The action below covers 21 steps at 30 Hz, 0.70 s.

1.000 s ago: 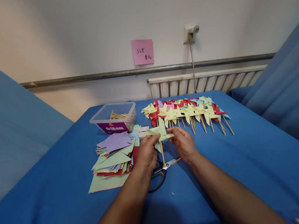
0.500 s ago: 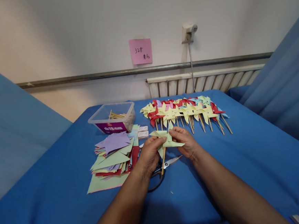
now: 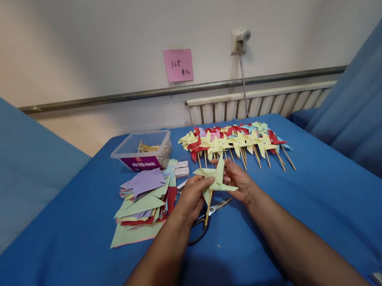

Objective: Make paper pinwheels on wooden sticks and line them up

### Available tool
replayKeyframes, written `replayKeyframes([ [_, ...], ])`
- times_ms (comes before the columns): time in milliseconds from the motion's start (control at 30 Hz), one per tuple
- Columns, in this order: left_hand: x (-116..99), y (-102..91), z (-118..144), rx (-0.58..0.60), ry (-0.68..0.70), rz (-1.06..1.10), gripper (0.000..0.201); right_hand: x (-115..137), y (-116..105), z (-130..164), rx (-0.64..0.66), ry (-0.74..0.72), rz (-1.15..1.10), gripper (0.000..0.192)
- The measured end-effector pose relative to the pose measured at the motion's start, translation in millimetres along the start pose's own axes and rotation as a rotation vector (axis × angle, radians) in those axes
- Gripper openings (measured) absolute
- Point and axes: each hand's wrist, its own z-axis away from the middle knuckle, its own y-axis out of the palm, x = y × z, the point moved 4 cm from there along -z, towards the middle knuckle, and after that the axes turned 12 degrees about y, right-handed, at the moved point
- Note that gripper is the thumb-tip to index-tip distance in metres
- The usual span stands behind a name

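A pale green paper pinwheel (image 3: pixel 219 180) on a thin wooden stick (image 3: pixel 208 208) is held up above the table. My left hand (image 3: pixel 193 194) pinches it, with the thumb pressed on the paper at its middle. At the pinwheel's right side, my right hand (image 3: pixel 239 182) has its fingers curled around the upright blade, partly hidden behind the paper. Beneath the stick lie scissors (image 3: pixel 212 210) with black handles, their blades pointing right.
Stacked cut paper (image 3: pixel 145 201) in several colours lies at left, behind it a clear plastic box (image 3: pixel 140 150) with wooden sticks. Small white boxes (image 3: pixel 182 172) sit beside the paper. Finished pinwheels (image 3: pixel 240 140) lie in rows at the back of the blue-covered table (image 3: pixel 306 187).
My right hand has shifted slightly left, and its fingers have moved from the blade's front to behind it. The pinwheel has moved slightly right. My left hand keeps its hold.
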Motion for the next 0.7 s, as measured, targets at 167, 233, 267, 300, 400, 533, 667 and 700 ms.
replayKeyframes([
  [167, 2.0, 1.0, 0.5, 0.029, -0.023, 0.005, 0.017, 2.7, 0.8, 1.5, -0.013, -0.048, 0.054, 0.035],
  [233, 1.9, 1.4, 0.4, 0.033, -0.025, 0.0, 0.017, 3.0, 1.4, 1.1, -0.028, -0.071, 0.076, 0.035],
  [267, 1.9, 1.5, 0.4, 0.034, -0.027, -0.004, 0.018, 3.2, 1.4, 0.7, -0.043, -0.083, 0.088, 0.035],
  [300, 2.0, 1.6, 0.4, 0.036, -0.032, -0.008, 0.019, 3.5, 1.2, 0.3, -0.062, -0.094, 0.098, 0.036],
  [400, 3.0, 0.7, 0.3, 0.035, -0.048, -0.015, 0.02, 4.1, -0.4, -0.9, -0.112, -0.094, 0.091, 0.039],
  [533, 4.3, -2.1, -0.4, 0.02, -0.052, -0.005, 0.02, 4.0, -2.2, -1.9, -0.132, -0.062, 0.038, 0.045],
  [667, 5.0, -3.5, -0.9, 0.0, -0.048, -0.011, 0.019, 5.2, -1.4, -2.6, -0.129, -0.106, 0.055, 0.042],
  [700, 5.2, -3.2, -1.0, 0.003, -0.047, -0.011, 0.02, 5.5, -1.5, -2.9, -0.139, -0.118, 0.06, 0.042],
])
